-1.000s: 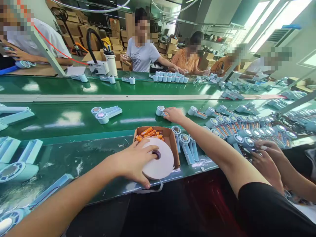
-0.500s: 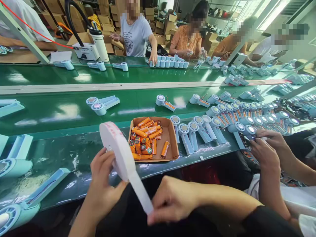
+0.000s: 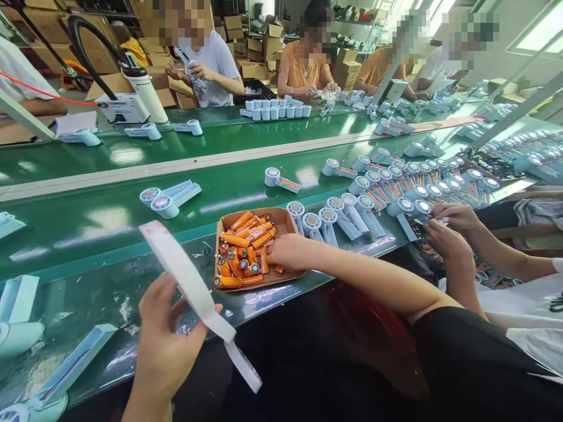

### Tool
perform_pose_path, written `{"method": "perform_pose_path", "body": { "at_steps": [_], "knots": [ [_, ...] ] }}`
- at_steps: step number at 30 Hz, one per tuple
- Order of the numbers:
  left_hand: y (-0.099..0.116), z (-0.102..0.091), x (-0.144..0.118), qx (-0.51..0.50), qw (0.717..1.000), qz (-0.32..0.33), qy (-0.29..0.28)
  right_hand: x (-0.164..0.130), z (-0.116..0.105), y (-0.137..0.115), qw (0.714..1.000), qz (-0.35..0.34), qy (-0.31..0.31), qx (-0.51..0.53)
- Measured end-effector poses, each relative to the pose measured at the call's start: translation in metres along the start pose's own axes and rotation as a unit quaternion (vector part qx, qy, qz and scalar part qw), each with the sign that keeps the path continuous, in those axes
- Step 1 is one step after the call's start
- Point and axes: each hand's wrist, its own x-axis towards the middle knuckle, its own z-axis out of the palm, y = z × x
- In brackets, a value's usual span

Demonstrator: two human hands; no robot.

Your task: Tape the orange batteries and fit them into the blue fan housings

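A roll of white tape (image 3: pixel 187 278) is being gripped edge-on by the left hand (image 3: pixel 165 340) at about 7 o'clock of the view, thumb closed against it, a loose tail (image 3: pixel 244 366) hanging off toward 5 o'clock. The right hand (image 3: pixel 290 252) is being held inside a cardboard box (image 3: pixel 281 220) near centre, fingers curled over orange batteries (image 3: pixel 240 249); whether one is being pinched cannot be told. Blue fan shells (image 3: pixel 328 225) are being lined up at 2 o'clock of the box on the green belt (image 3: pixel 109 223). A co-worker's hands (image 3: pixel 444 234) are being kept busy at 3 o'clock.
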Motion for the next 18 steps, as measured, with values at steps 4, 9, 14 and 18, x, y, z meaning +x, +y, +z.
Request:
{"method": "perform_pose_path", "body": {
  "at_steps": [4, 9, 14, 18],
  "knots": [
    [-0.001, 0.004, -0.002, 0.092, 0.987, 0.127, -0.026, -0.007, 0.008, 0.007, 0.951, -0.041, 0.147, 0.271],
    [0.012, -0.003, 0.001, 0.224, 0.935, 0.275, -0.034, -0.027, 0.020, -0.014, 0.792, -0.053, 0.324, 0.515],
    [0.023, -0.013, 0.009, 0.295, 0.896, 0.331, -0.038, -0.045, -0.005, -0.033, 0.830, -0.063, 0.285, 0.475],
    [0.035, -0.014, 0.010, 0.331, 0.874, 0.356, -0.024, -0.040, -0.006, -0.032, 0.806, -0.066, 0.274, 0.521]
  ]
}}
